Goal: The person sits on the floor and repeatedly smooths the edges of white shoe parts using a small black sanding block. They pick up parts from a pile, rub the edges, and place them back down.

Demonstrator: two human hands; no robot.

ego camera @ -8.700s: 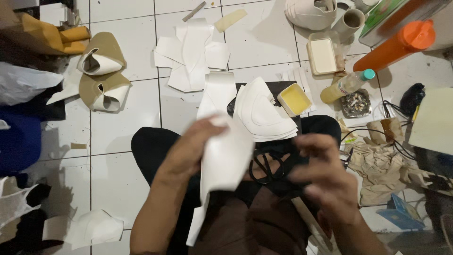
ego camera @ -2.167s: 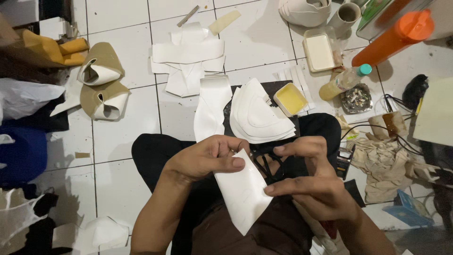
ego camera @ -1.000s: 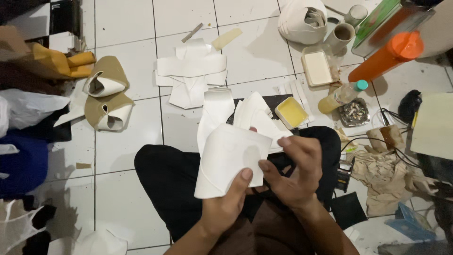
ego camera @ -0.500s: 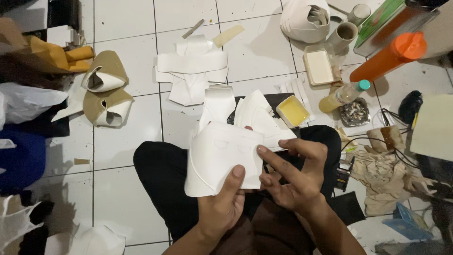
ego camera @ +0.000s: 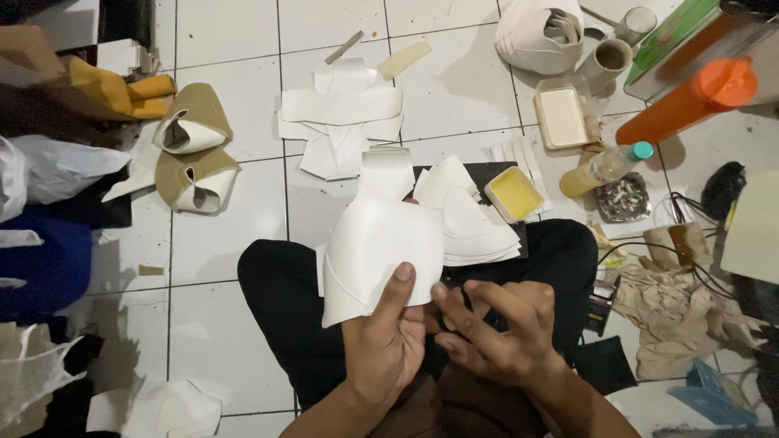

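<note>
My right hand (ego camera: 495, 328) has come off the white cut piece (ego camera: 377, 251) since half a second ago, when its fingers were still on the lower right edge; now the sheet sits a touch higher and stands up in my left hand (ego camera: 388, 341) alone. Left thumb is pressed flat on the front near the bottom edge, fingers tucked behind, so that hand is clamped on the piece, which curves upward over my lap with its top corner overlapping the stack of white pieces (ego camera: 466, 219) on the dark board beyond my knee. Right hand hangs just beside it, fingers curled and spread loosely, holding nothing I can make out, fingertips near the left thumb but not on the sheet. Just past the stack there's the small yellow tub (ego camera: 513, 193), and further right a yellow bottle with a teal cap (ego camera: 604, 166) lying next to an ashtray (ego camera: 621, 197). Straight ahead on the white tiles (ego camera: 227, 105), a loose heap of more white cut shapes (ego camera: 341, 118). Off to my left, two tan folded pieces with white lining (ego camera: 195, 158). An orange bottle (ego camera: 690, 97) leans at the far right.
</note>
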